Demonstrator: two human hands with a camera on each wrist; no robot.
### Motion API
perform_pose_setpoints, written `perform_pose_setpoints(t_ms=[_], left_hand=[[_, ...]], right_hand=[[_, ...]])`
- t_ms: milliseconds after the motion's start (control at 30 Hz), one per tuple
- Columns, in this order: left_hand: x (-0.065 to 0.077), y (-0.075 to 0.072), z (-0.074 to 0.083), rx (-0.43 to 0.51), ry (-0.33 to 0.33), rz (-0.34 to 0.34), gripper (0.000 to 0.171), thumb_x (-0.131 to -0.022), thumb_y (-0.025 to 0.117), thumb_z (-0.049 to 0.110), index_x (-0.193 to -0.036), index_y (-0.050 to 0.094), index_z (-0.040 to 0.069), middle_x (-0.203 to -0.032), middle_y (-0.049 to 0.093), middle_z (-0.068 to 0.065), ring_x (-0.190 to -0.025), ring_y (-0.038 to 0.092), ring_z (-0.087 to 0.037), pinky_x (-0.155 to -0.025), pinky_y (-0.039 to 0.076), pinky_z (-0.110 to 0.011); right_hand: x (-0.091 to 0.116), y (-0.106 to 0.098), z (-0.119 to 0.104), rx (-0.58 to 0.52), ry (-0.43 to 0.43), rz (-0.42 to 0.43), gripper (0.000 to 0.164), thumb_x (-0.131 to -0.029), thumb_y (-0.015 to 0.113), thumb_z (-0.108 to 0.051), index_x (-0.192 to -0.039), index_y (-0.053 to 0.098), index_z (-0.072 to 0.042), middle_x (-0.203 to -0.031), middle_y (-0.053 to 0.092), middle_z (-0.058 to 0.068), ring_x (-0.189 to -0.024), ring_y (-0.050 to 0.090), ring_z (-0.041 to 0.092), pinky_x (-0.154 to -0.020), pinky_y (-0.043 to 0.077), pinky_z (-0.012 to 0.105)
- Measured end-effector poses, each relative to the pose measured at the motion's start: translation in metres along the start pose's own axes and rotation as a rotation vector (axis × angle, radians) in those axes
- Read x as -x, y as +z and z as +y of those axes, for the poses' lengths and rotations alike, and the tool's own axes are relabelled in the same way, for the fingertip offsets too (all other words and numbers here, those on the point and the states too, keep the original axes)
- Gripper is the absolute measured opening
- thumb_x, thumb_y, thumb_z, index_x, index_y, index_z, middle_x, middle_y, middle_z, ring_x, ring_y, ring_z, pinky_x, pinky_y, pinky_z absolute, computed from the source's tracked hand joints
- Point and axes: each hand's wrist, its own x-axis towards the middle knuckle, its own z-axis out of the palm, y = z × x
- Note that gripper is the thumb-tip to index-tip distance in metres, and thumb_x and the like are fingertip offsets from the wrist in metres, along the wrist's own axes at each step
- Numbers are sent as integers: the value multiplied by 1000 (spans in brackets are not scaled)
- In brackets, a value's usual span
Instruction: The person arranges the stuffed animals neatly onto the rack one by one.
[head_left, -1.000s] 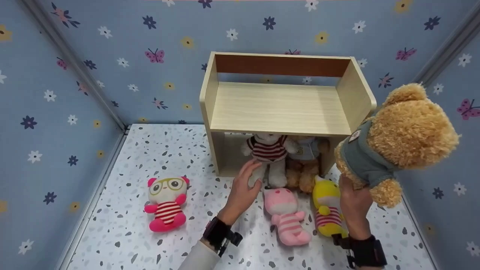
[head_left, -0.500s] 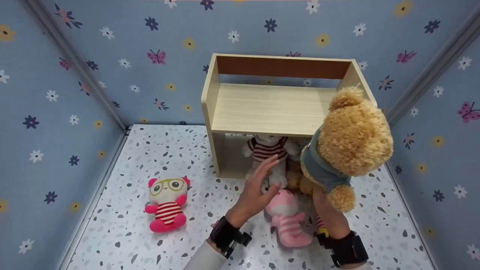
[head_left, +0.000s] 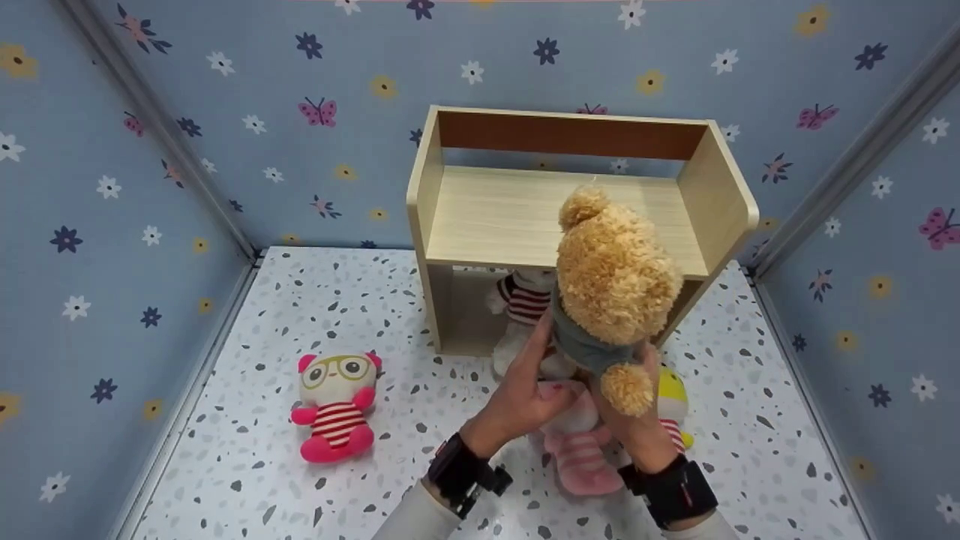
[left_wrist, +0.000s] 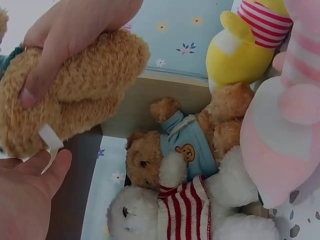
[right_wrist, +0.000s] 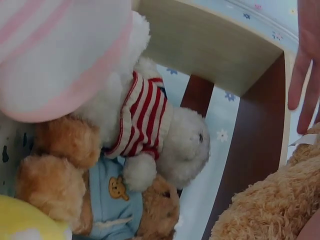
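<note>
A curly tan teddy bear (head_left: 619, 274) in a grey-blue top is held up in front of the wooden shelf (head_left: 487, 217), its back to the head camera. My right hand (head_left: 634, 427) grips it low; in the left wrist view the right hand's thumb and fingers (left_wrist: 75, 35) curl round its legs. My left hand (head_left: 517, 397) is beside the bear with its fingers extended, fingertips right at a white tag (left_wrist: 51, 136) on it. Behind, in the lower compartment, sit a white bear (right_wrist: 145, 115) in a red-striped sweater and a brown bear (left_wrist: 187, 147) in a light blue hoodie.
A pink striped plush (head_left: 581, 465) lies on the speckled floor (head_left: 420, 465) below my hands, a yellow plush (head_left: 673, 394) to its right. A pink panda plush (head_left: 337, 405) with glasses lies at left. Flowered walls (head_left: 300, 165) enclose the area.
My right hand has carried the tan bear leftward from the shelf's right side to in front of it. My left hand has moved right, up to the bear.
</note>
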Motion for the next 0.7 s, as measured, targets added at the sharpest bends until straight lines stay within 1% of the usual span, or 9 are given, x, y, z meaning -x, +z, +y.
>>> perform_pose_setpoints(t_ms=[67, 100, 200, 300, 367, 433, 533, 633, 700], left_hand=[[0, 1, 0, 9, -9, 10, 114, -83, 72, 1, -168, -3, 17, -172, 10, -18, -146, 40, -32, -101, 53, -40], [0, 2, 0, 15, -19, 14, 115, -83, 73, 2, -167, -4, 15, -172, 8, -19, -147, 39, -32, -103, 52, -41], [-1, 2, 0, 55, -66, 49, 120, -81, 80, 6, -165, -6, 8, -172, 5, -19, -153, 27, -33, -117, 37, -47], [-3, 1, -3, 78, -82, 117, 125, -78, 85, 4, -162, -8, -4, -171, 3, -23, -156, 16, -37, -124, 21, -51], [-5, 0, -5, 74, -84, 164, 127, -77, 86, 2, -161, -9, -5, -171, 3, -22, -157, 14, -37, -125, 17, -51], [-6, -2, -6, 63, -97, 189, 126, -79, 85, 3, -162, -10, -3, -171, 4, -19, -157, 14, -34, -126, 15, -49], [-3, -7, -8, 47, -111, 200, 126, -82, 85, 7, -163, -10, 1, -172, 5, -16, -158, 13, -26, -127, 14, -45], [5, -11, -13, 15, -70, 206, 128, -80, 86, 7, -163, -11, 2, -172, 4, -15, -158, 11, -22, -126, 15, -45], [8, -13, -16, 7, -5, 216, 133, -78, 87, 4, -165, -13, 12, -173, 1, -14, -158, 7, -23, -126, 12, -47]], right_hand=[[0, 4, -3, -114, 22, 24, 36, -95, 68, -14, -124, 59, 4, -115, 65, 16, -110, 62, 30, -96, 47, 43], [2, 5, -1, 42, -4, 76, 38, -91, 69, -11, -123, 58, 5, -112, 65, 15, -107, 62, 30, -94, 46, 44], [4, 9, -5, -48, 11, 33, 49, -86, 70, -6, -133, 57, 0, -120, 65, 13, -111, 62, 29, -97, 45, 43], [3, 13, -7, -134, -27, -35, 56, -93, 73, -16, -143, 53, -2, -128, 64, 12, -118, 60, 27, -103, 43, 36], [3, 15, -7, -120, -114, -76, 62, -98, 70, -27, -149, 47, 1, -133, 62, 17, -121, 59, 31, -106, 41, 38], [3, 16, -7, -55, -227, -94, 69, -103, 63, -32, -154, 37, 6, -137, 57, 24, -122, 56, 38, -107, 40, 45], [4, 18, -7, 8, -352, -107, 63, -103, 51, -17, -154, 28, 12, -114, 60, 21, -101, 57, 36, -93, 42, 44], [3, 18, -6, 15, -384, -143, 69, -88, 52, -3, -152, 31, 13, -99, 52, 13, -87, 50, 27, -82, 36, 38], [4, 17, -6, 6, -372, -175, 72, -79, 59, -1, -148, 38, 10, -99, 49, 11, -85, 47, 23, -80, 34, 35]])
